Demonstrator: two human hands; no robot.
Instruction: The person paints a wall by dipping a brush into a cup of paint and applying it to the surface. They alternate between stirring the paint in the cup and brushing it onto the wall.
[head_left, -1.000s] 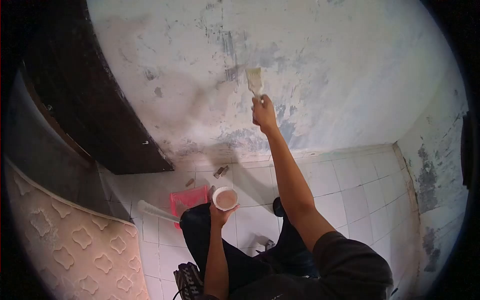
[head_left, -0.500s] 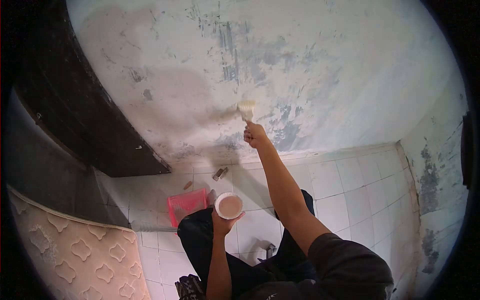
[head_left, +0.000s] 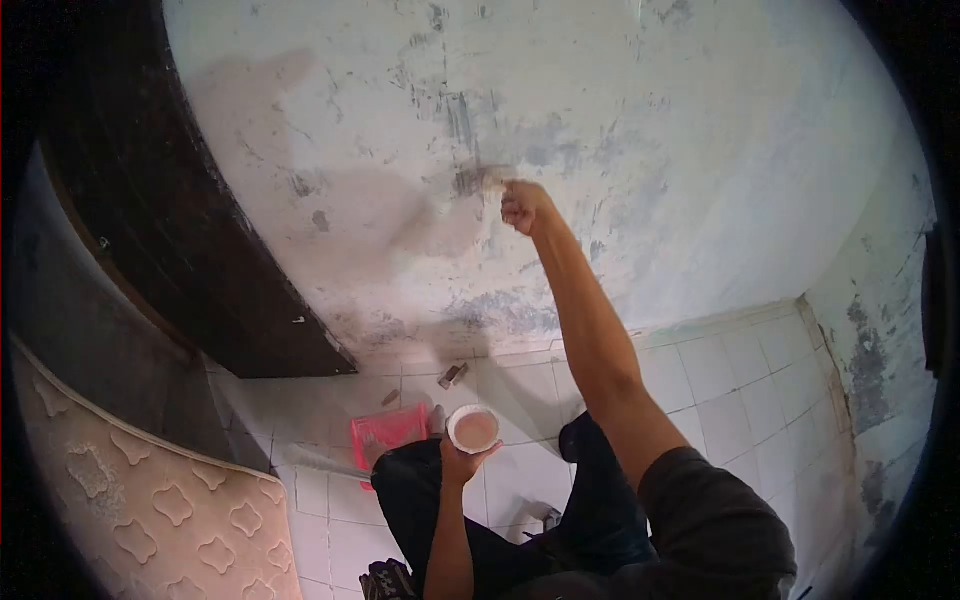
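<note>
My right hand [head_left: 526, 207] is closed around the handle of a paintbrush [head_left: 495, 179], its pale bristles blurred against the patchy wall [head_left: 400, 230]. The handle is mostly hidden in my fingers. Down by my knee, my left hand [head_left: 464, 464] holds a white bowl [head_left: 474, 429] from below and the side. A pinkish-beige liquid fills much of the bowl. Grey worn patches and scuffs show on the wall around the brush.
A pink plastic basket [head_left: 390, 432] sits on the tiled floor [head_left: 660, 372] left of the bowl. Near the wall lie a small metal-looking object [head_left: 453, 376] and a brownish piece [head_left: 391, 397]. A dark wooden panel [head_left: 190, 220] and a patterned mattress [head_left: 170, 505] are at left.
My right hand has moved the brush upward along the wall. The bowl stays in my left hand, and the whole view has shifted slightly.
</note>
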